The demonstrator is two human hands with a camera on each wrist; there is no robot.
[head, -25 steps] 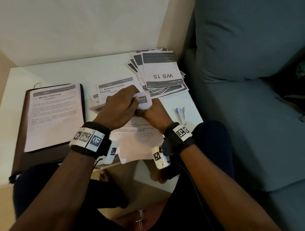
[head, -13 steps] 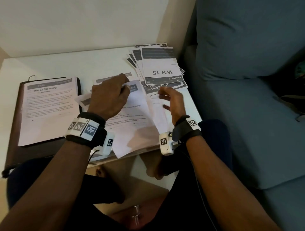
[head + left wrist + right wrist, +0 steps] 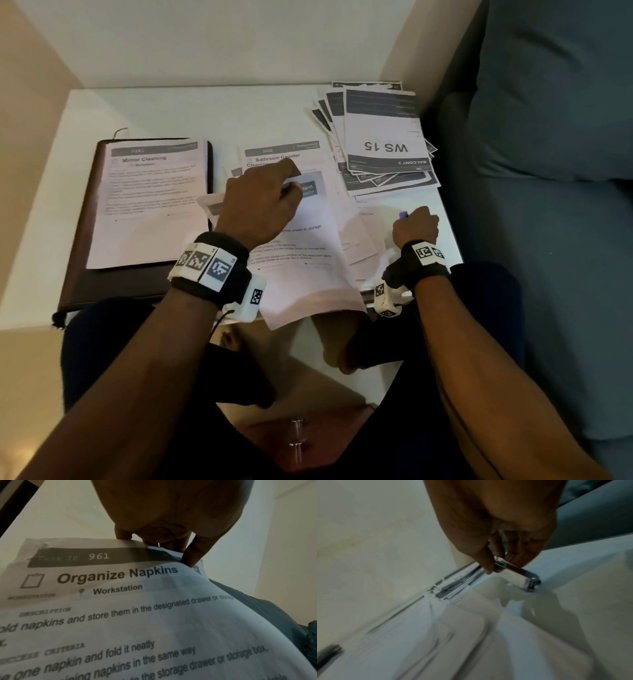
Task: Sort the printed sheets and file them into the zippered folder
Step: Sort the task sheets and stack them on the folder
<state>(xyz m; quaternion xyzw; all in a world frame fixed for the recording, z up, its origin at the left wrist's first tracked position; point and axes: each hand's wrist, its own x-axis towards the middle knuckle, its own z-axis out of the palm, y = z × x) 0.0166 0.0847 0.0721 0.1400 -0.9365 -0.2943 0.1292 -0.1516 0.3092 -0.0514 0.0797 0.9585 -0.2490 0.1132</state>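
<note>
My left hand pinches the top edge of the "Organize Napkins" sheet, which droops over the white table's front edge. In the left wrist view the thumb and fingers of that hand grip the sheet's header. At the table's right edge my right hand grips a small chrome stapler-like tool with a purple end. The dark brown zippered folder lies closed at the left, with a "Mirror Cleaning" sheet on top.
A "Bathroom Counter Cleaning" sheet lies mid-table, beyond my left hand. A fanned stack topped "WS 15" fills the back right corner. Loose sheets lie beside my right hand. A blue sofa borders the table's right edge.
My right hand let go of the sheets and moved right to the chrome tool, closing on it. My left hand kept hold of the sheet's top edge.
</note>
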